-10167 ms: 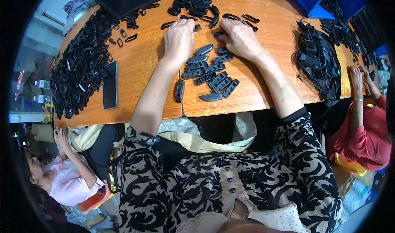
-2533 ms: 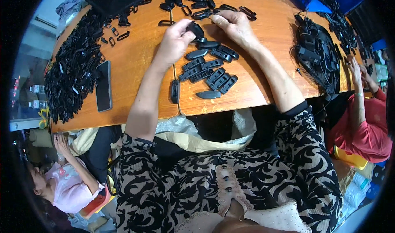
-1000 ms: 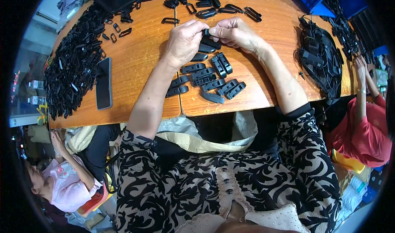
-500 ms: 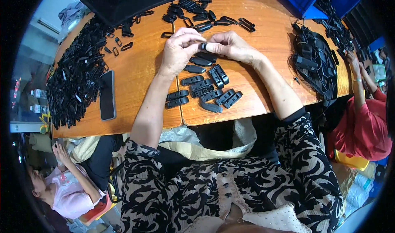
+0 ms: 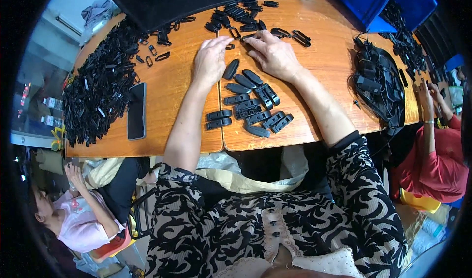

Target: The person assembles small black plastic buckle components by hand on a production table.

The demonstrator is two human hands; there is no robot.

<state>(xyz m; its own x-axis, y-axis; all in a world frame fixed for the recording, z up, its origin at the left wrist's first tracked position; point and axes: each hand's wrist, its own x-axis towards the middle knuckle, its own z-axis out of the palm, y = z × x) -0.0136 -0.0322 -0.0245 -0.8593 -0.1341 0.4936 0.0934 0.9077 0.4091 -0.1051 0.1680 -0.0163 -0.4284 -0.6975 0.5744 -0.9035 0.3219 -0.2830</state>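
My left hand (image 5: 210,61) rests low over the table, fingers curled, with a small black ring-shaped part (image 5: 229,46) at its fingertips. To its right, my right hand (image 5: 276,56) reaches forward, palm down; its thumb is apart from the fingers, whose tips touch a black plastic part (image 5: 247,36) partly hidden beneath them. Between the hands and me lies a pointed black plastic piece (image 5: 230,69). Several similar oblong black pieces (image 5: 251,77) and paired black clips (image 5: 247,109) form a loose group nearer to me.
Black parts are heaped (image 5: 96,91) on the left beside a phone (image 5: 136,111). More parts (image 5: 236,13) lie ahead below a black tray (image 5: 206,3). On the right are a black mesh bag with cables (image 5: 376,84) and a blue bin (image 5: 359,5). People sit on both sides.
My hands have moved apart from their shared grip on a small dark piece. A pointed black piece now lies near the left hand; the right hand has gone forward to the loose parts.
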